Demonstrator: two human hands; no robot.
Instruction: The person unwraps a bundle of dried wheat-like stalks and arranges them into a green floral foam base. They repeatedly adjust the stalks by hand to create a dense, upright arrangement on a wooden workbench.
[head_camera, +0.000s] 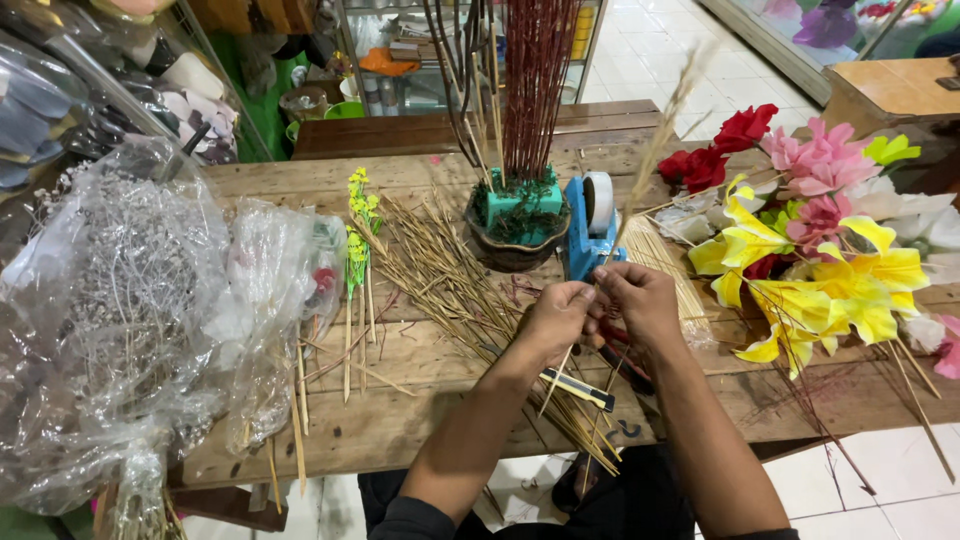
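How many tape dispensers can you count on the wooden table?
1. The blue tape dispenser stands mid-table, right of the pot and just beyond the hands. Others may be hidden under the flowers or bags.

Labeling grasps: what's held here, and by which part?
Both hands, left hand and right hand, pinch a thin dried grass stalk at its lower stem.

Blue tape dispenser (588, 230), yellow, pink and red flowers (812, 240), dark-red twigs (535, 90).
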